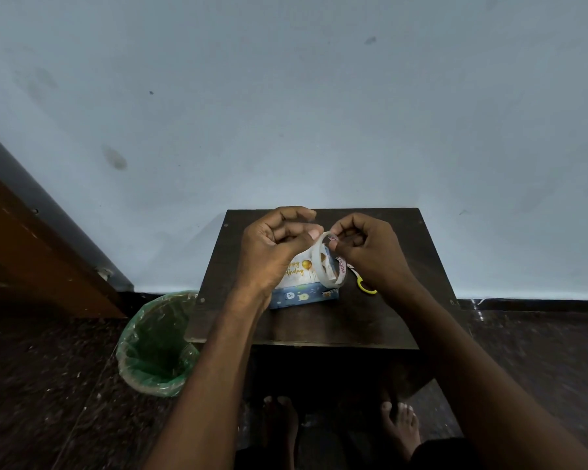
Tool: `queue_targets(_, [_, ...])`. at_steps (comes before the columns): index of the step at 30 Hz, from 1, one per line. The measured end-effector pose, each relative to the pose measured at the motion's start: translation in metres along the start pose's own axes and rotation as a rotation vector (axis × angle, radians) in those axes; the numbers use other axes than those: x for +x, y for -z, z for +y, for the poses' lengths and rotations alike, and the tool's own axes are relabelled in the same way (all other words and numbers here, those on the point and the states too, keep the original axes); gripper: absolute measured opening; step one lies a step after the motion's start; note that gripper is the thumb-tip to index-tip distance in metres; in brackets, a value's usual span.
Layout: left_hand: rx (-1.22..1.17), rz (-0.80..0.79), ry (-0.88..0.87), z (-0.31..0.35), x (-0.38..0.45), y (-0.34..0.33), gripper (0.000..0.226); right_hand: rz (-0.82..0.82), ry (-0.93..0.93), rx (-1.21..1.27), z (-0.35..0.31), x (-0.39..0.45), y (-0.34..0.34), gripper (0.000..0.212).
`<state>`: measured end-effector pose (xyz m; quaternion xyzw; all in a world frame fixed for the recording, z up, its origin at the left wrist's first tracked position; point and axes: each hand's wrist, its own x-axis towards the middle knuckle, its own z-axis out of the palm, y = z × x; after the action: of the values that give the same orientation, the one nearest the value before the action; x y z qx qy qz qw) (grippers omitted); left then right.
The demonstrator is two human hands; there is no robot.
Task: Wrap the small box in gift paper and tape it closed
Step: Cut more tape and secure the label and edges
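Green plastic lines the waste bin (157,344) we see at eight o'clock, on the floor touching the dark wooden table (313,320). Next comes our left hand (272,252), fingers curled, thumb stretched toward the tape roll (330,262) at its eleven o'clock edge; we cannot tell whether it grips the tape's loose end. Below our hands the box (302,286) sits mid-table, white birthday paper over it, a blue printed band showing at six o'clock. Our right hand (370,252) pinches the roll's top rim between thumb and curled fingers. Yellow-handled scissors (365,283) lie just beside the box at three o'clock.
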<state>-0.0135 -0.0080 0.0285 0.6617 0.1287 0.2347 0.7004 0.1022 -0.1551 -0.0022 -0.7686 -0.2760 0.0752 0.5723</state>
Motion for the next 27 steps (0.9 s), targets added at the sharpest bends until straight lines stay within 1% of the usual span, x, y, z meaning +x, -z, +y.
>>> queue_targets(4, [0.010,0.015,-0.021,-0.001,0.001,-0.001,0.025,-0.142,-0.047,0.001,-0.002,0.002,0.014,0.016])
queue_targets(5, [0.014,0.018,-0.026,-0.002,0.001,-0.002,0.025,-0.154,-0.073,-0.005,-0.002,0.003,0.018,0.014])
queue_targets(7, [0.028,0.025,-0.035,-0.003,0.003,-0.003,0.025,-0.102,-0.130,-0.055,0.000,0.003,0.025,0.009])
queue_targets(8, [0.035,0.027,-0.040,-0.003,0.003,-0.004,0.025,-0.053,-0.145,-0.133,0.003,0.003,0.027,0.009])
queue_targets(10, [0.049,0.032,-0.051,-0.004,0.004,-0.006,0.025,0.003,-0.151,-0.400,0.011,0.002,0.028,0.018])
queue_targets(12, [0.054,0.035,-0.060,-0.005,0.005,-0.008,0.025,-0.048,-0.207,-0.608,0.018,0.001,0.027,0.020])
queue_targets(14, [0.069,0.038,-0.074,-0.006,0.006,-0.010,0.024,-0.126,-0.265,-0.681,0.023,-0.001,0.023,0.019])
queue_targets(16, [0.101,0.038,-0.086,-0.007,0.008,-0.012,0.024,-0.156,-0.259,-0.723,0.023,-0.002,0.020,0.020])
queue_targets(21, [0.121,0.047,-0.081,-0.009,0.008,-0.017,0.025,-0.136,-0.230,-0.734,0.023,-0.003,0.024,0.022])
queue_targets(24, [0.133,0.051,-0.079,-0.009,0.008,-0.018,0.024,-0.129,-0.209,-0.833,0.023,-0.008,0.026,0.023])
queue_targets(27, [0.150,0.046,-0.068,-0.010,0.007,-0.021,0.024,-0.083,-0.140,-0.966,0.023,-0.013,0.022,0.024])
